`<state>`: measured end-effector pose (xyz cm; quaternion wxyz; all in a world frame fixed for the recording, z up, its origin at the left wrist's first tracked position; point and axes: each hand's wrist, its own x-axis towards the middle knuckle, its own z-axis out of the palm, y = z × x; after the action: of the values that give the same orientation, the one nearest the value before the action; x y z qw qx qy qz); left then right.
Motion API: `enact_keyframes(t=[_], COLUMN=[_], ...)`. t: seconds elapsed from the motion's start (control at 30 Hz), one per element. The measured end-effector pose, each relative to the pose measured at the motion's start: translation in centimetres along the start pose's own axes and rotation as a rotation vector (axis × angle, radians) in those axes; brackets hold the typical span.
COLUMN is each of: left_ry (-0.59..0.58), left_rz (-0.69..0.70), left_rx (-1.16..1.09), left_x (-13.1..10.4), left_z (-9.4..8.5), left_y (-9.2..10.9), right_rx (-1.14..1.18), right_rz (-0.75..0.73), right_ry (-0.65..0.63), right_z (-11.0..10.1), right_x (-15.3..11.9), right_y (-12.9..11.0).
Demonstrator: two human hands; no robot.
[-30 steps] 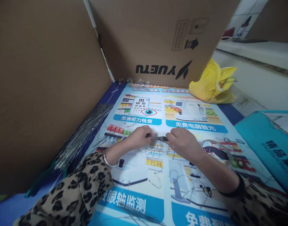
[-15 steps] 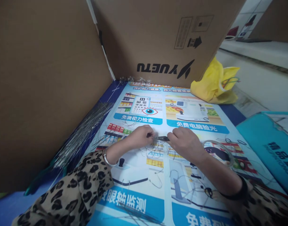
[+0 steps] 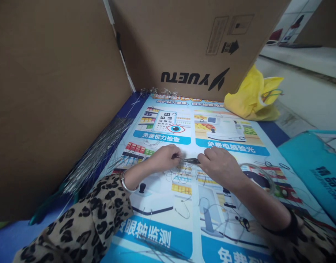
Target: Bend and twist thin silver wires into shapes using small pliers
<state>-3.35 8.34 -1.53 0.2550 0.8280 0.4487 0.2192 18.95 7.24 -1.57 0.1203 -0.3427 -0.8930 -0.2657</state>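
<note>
My right hand [image 3: 221, 164] is closed around a pair of pliers [image 3: 191, 160], their dark narrow jaws pointing left. Facing it, my left hand [image 3: 168, 157] is pinched near the jaw tips. What the left fingers hold looks like a thin wire, too small to make out fully. Below both hands, loose bent wires [image 3: 181, 174] lie on a printed poster sheet [image 3: 192, 204]. A coil of clear line or wire [image 3: 270, 179] sits beside my right forearm, partly hidden by it.
A bundle of straight metal wires [image 3: 98, 157] lies at the left against a cardboard panel [image 3: 52, 102]. Another cardboard panel [image 3: 184, 44] stands at the back. To the right are a yellow bag [image 3: 252, 98] and a teal box [image 3: 316, 171]. More wires [image 3: 162, 248] lie at the front.
The view has shifted slightly. Both hands keep almost the same pose, with the pliers still between them; my right hand appears very slightly farther right.
</note>
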Motion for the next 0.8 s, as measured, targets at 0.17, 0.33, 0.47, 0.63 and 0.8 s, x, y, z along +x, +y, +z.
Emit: enact_keyframes(t=[0.17,0.33,0.47,0.63,0.8], left_ry=[-0.023,-0.039,-0.043,-0.038,-0.038], left_rz=[-0.006,0.005,0.001,0.034,0.029], left_rx=[-0.001,-0.005,-0.013,-0.040,-0.026], left_x=[0.0,0.0,0.0,0.0,0.0], left_z=[-0.1,-0.2,-0.1,0.0,0.0], left_y=[0.0,0.1,0.1,-0.1,-0.1], right_rx=[0.008,0.028,0.076,0.098,0.093], right_rz=[0.001,0.005,0.031,0.046,0.035], right_ry=[-0.029,-0.053,-0.031,-0.022,-0.017], right_z=[0.2,0.5,0.7,0.9,1.0], right_x=[0.0,0.1,0.1,0.1,0.0], right_y=[0.0,0.0,-0.1,-0.1,-0.1])
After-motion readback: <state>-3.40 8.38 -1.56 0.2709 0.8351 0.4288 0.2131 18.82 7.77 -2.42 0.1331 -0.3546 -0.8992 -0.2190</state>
